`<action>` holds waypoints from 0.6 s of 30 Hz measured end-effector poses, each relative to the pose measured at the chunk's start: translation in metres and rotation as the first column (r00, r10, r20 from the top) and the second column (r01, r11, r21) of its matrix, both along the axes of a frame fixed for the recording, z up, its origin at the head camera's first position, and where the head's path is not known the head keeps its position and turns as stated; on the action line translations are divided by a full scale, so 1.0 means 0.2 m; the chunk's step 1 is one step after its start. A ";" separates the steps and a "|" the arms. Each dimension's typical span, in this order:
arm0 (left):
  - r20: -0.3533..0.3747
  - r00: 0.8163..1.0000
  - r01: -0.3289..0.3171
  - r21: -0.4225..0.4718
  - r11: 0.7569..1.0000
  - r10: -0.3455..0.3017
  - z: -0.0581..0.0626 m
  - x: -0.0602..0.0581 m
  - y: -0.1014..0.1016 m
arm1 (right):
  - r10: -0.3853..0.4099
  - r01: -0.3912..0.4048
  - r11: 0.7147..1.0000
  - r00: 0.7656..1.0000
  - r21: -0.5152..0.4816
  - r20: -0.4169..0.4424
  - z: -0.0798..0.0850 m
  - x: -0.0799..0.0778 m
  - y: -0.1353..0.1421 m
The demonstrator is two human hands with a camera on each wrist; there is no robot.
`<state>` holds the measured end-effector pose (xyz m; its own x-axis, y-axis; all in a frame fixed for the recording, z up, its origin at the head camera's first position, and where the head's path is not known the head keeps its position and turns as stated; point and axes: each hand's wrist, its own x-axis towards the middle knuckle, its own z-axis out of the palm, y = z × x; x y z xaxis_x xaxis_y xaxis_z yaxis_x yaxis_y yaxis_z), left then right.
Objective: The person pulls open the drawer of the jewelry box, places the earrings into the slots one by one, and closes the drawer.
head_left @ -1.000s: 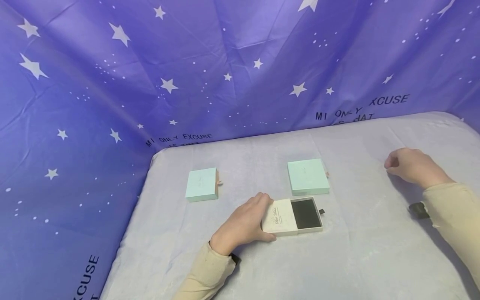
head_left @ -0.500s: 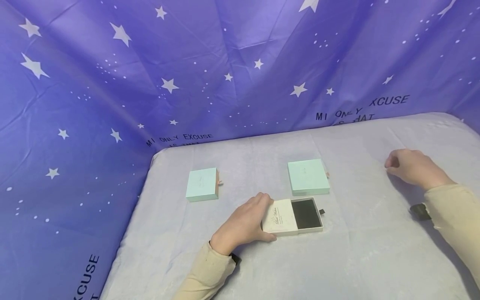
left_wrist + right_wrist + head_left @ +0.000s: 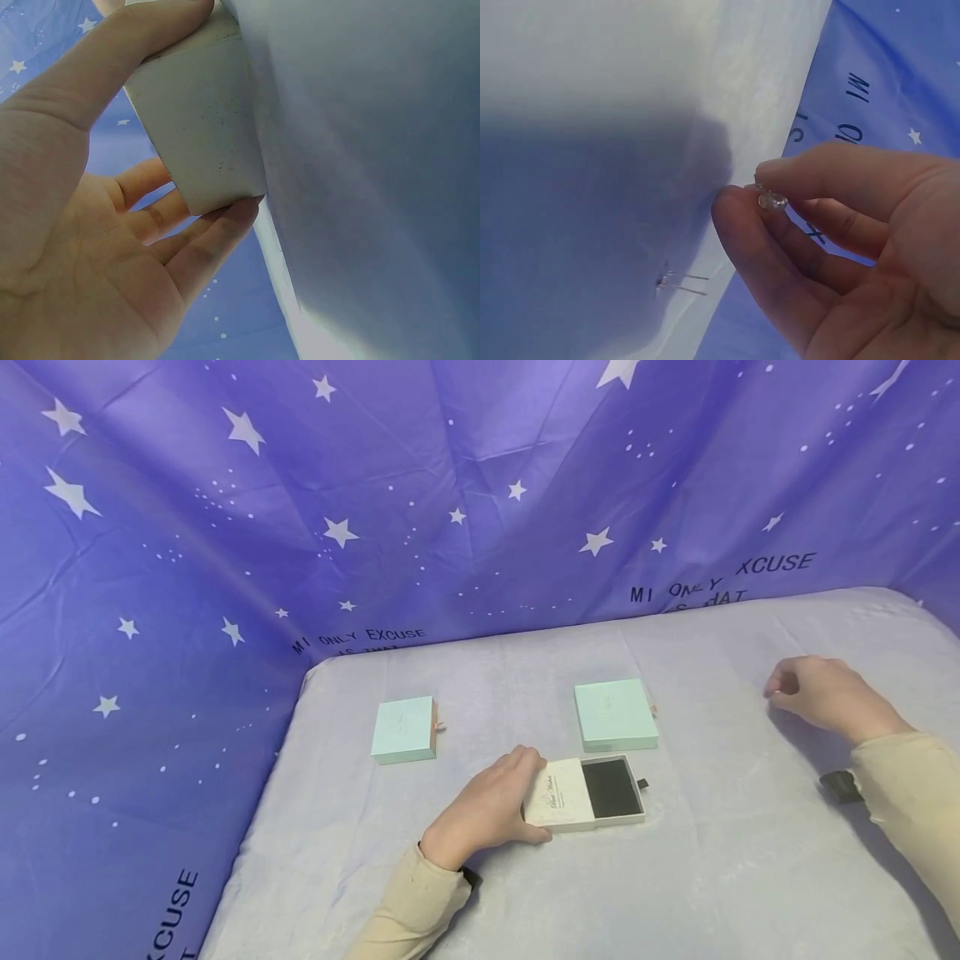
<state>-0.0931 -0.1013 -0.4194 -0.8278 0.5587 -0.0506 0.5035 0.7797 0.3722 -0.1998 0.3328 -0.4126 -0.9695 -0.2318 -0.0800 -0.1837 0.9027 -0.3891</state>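
My left hand [image 3: 491, 806] grips the sleeve end of a cream drawer-style gift box [image 3: 561, 795], thumb along the near side and fingers at the far side. Its inner tray [image 3: 613, 787], lined in black, is slid partly out to the right. In the left wrist view, the box's plain end [image 3: 199, 127] shows between thumb and fingers. Far to the right, my right hand [image 3: 828, 693] is held over the cloth. The right wrist view shows its thumb and index finger pinching a small piece of jewellery with a clear stone [image 3: 772, 201]; its exact kind is partly hidden.
Two mint-green drawer boxes, one at left [image 3: 405, 729] and one at right [image 3: 617, 713], lie behind the cream box. On the pale cloth-covered table [image 3: 720, 877] near my right hand lies a tiny two-pronged metal piece [image 3: 679, 283]. A purple star-patterned curtain [image 3: 450, 485] hangs behind.
My right hand has shifted very slightly to the left. The left hand, the cream box and the green boxes stay where they were.
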 end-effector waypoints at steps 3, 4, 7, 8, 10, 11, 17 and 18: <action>0.001 1.000 -0.001 -0.001 1.000 0.001 0.00 0.00 0.00 | 0.009 -0.009 1.000 1.000 -0.002 -0.011 0.02 0.01 -0.02; 0.004 1.000 -0.002 0.000 1.000 0.002 0.00 0.00 0.00 | 0.010 -0.010 1.000 1.000 -0.003 -0.012 0.02 0.02 -0.03; 0.009 1.000 -0.004 0.002 1.000 0.004 0.00 0.00 0.00 | 0.018 -0.018 1.000 1.000 -0.003 -0.023 0.03 0.03 -0.05; 0.010 1.000 -0.006 0.003 1.000 0.005 0.00 0.00 0.00 | 0.022 -0.023 1.000 0.999 -0.003 -0.029 0.03 0.03 -0.05; 0.013 1.000 -0.006 0.006 1.000 0.006 0.00 0.00 0.00 | 0.031 -0.031 0.999 0.999 -0.007 -0.034 0.03 0.03 -0.06; 0.012 1.000 -0.006 0.007 1.000 0.006 0.00 0.00 0.00 | 0.034 -0.035 0.999 0.999 -0.011 -0.035 0.03 0.03 -0.07; 0.015 1.000 -0.006 0.012 1.000 0.006 0.00 0.00 0.00 | 0.029 -0.029 0.999 0.999 -0.021 -0.018 0.01 0.02 -0.04; 0.014 1.000 -0.005 0.012 1.000 0.005 0.00 0.00 0.00 | 0.026 -0.027 0.999 1.000 -0.018 -0.016 0.01 0.02 -0.04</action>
